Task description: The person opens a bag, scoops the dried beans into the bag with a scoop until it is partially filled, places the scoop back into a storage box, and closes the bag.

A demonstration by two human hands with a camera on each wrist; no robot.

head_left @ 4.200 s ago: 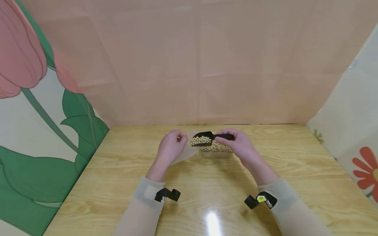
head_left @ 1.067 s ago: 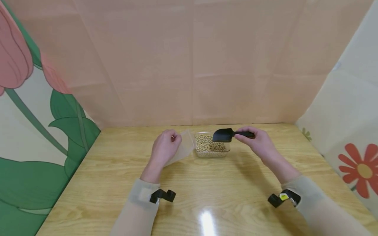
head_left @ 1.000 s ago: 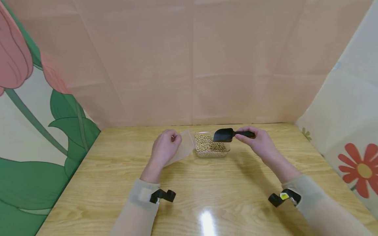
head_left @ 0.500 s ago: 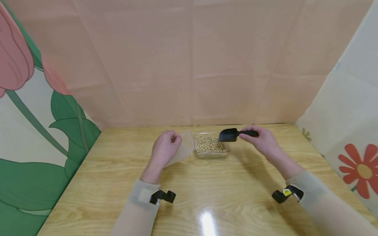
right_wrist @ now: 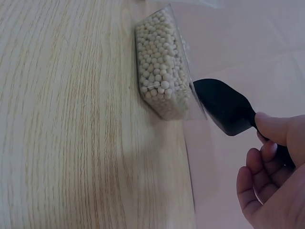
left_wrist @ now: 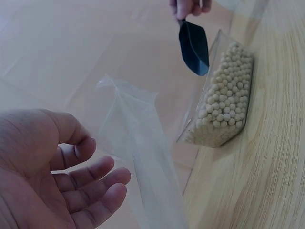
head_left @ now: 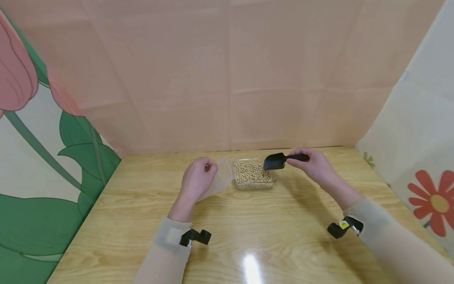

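Bag (head_left: 220,178) in half-curled left hand (head_left: 199,177); scoop (head_left: 274,161) in curled right hand (head_left: 315,165).

And there's no text to be read in any of the three views! The nearest thing to a label is the small, bright-yellow sticker (head_left: 344,225) on the black angular mount (head_left: 336,230) at the right beige sleeve (head_left: 377,225), and it's too tiny to make out any lettering or numbers.
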